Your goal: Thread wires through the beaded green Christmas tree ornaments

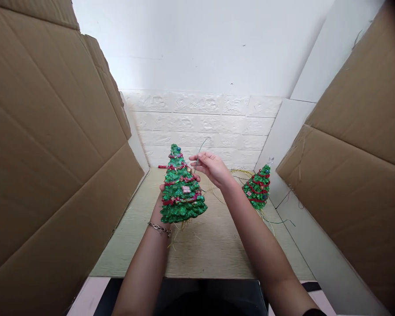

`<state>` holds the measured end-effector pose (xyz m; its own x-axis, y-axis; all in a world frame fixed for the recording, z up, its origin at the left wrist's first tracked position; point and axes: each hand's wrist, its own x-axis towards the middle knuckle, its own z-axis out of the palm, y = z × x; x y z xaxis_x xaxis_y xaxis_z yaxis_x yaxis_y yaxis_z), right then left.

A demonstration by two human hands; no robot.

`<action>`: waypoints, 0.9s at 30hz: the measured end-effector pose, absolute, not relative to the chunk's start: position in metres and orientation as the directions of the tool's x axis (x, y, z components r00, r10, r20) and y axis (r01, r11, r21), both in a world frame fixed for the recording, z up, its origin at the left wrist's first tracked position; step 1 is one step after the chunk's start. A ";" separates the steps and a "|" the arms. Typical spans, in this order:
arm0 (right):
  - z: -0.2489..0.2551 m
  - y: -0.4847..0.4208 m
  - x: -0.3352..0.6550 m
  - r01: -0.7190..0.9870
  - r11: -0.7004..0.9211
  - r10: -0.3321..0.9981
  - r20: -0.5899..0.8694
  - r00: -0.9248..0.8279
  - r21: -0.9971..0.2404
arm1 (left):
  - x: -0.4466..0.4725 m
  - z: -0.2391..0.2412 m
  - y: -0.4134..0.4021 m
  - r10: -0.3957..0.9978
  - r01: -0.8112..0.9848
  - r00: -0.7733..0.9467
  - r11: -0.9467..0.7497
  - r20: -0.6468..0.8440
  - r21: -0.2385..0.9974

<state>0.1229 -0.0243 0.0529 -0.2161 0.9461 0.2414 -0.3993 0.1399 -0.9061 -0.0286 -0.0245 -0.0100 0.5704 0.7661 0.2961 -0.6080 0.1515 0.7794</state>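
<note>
A small green glittery Christmas tree [181, 208] with red garlands, a pink gift-box ornament and small baubles is held up above the table in my left hand [157, 205]. That hand grips it from behind, so most of its fingers are hidden; fingertips show at the tree's right edge. My right hand [214, 168] is just right of the tree's upper half. Between its thumb and fingers it pinches a thin green wire [202, 145], which stands up at a slant. Pale strands hang under the tree's base.
A second decorated tree [258, 188] with a clear star on top leans at the table's right side. Coiled yellowish wire [242, 171] lies at the back, and a small red item [162, 166] lies behind the held tree. Cardboard [52, 145] walls in the left; more cardboard [358, 166] stands right.
</note>
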 end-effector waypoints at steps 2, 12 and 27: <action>0.061 -0.028 0.128 -0.462 0.195 0.963 0.259 -0.078 -0.865 | -0.029 -0.014 -0.029 0.698 -0.613 0.652 0.256 0.295 0.747; 0.084 -0.037 0.181 -0.423 0.656 0.745 0.446 0.497 -0.625 | -0.028 -0.013 -0.033 0.556 -0.499 0.789 0.334 0.260 0.800; 0.097 -0.083 0.173 0.518 0.657 0.412 0.836 0.361 -0.548 | -0.008 0.011 -0.019 0.950 -0.030 -0.005 -0.314 0.314 0.949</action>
<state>0.1731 -0.0832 0.0974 0.3613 0.4121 0.8364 0.5184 0.6569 -0.5475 -0.0083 -0.0186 0.0109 -0.0047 0.9496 0.3135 -0.0304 -0.3135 0.9491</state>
